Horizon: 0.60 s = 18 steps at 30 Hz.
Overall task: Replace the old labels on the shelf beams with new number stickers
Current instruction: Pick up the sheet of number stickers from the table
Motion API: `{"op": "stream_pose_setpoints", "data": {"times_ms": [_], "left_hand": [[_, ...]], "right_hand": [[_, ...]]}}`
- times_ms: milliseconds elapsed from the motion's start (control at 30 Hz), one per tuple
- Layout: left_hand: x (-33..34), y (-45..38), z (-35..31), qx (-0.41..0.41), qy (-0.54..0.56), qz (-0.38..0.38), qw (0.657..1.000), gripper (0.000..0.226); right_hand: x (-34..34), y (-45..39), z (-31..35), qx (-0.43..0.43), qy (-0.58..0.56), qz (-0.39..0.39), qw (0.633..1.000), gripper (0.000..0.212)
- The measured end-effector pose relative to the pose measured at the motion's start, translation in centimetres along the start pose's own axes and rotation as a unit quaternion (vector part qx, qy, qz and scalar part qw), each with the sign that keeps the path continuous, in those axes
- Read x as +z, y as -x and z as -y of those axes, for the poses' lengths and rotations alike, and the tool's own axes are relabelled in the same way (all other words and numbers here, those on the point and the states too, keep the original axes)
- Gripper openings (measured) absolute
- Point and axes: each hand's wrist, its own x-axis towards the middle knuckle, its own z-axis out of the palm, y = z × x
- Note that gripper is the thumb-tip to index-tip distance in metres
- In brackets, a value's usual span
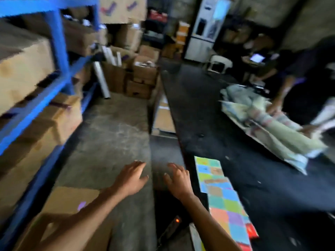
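Observation:
The frame is blurred by motion. My left hand (131,177) and my right hand (178,180) reach forward side by side over the concrete floor, fingers spread, with nothing in them. Just right of my right hand, colourful sticker sheets (220,194) with square patches lie along the near edge of a dark table (208,115). A blue metal shelf rack runs along the left; its beams (34,105) slant across the view and carry cardboard boxes (23,69). Labels on the beams are too blurred to make out.
Another person (297,82) at the right handles folded cloth (268,127) on the dark table. Cardboard boxes (143,73) and white rolls (102,79) crowd the far floor. A flat carton (70,211) lies below my left arm. A power strip with a red light (176,221) sits low.

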Motion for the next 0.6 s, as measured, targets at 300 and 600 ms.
{"op": "stream_pose_setpoints", "data": {"times_ms": [300, 600], "left_hand": [[7.3, -4.0, -11.9, 0.121, -0.010, 0.071, 0.990, 0.059], [11.8, -9.6, -13.6, 0.133, -0.087, 0.109, 0.981, 0.056]], "right_hand": [[-5.5, 5.8, -12.2, 0.192, -0.016, -0.057, 0.980, 0.046], [-4.6, 0.2, -18.7, 0.201, -0.007, -0.001, 0.980, 0.050]]}}
